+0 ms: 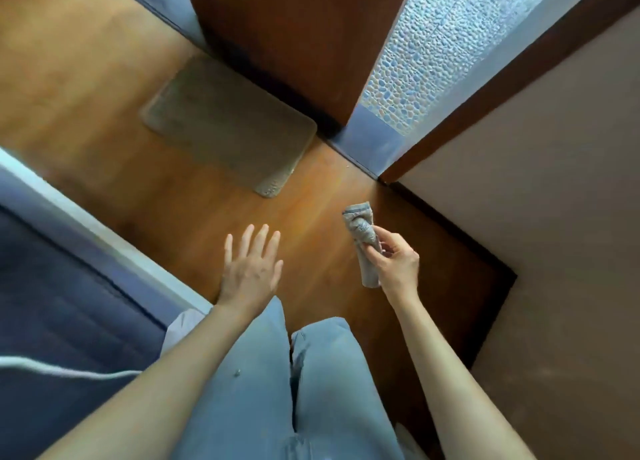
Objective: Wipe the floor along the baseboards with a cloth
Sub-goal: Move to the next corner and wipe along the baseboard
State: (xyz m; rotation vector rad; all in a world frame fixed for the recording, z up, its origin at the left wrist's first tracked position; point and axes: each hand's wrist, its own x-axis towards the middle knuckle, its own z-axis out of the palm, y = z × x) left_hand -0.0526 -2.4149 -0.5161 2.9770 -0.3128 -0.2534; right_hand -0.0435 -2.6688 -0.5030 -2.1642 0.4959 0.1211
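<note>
A crumpled grey cloth (362, 229) hangs in the air above the wooden floor (311, 196), and my right hand (394, 258) pinches it between thumb and fingers. My left hand (251, 269) is held out flat over the floor with its fingers spread and straight, holding nothing. A dark baseboard (460, 231) runs along the foot of the beige wall (554, 182) to the right of the cloth. My legs in blue jeans (277, 373) fill the lower middle.
A grey mat (228, 123) lies on the floor before an open wooden door (294, 37). Beyond the door is a pebble-tiled floor (440, 51) with a blue-grey threshold (374, 144). A bed with dark blue bedding (52, 303) stands at left.
</note>
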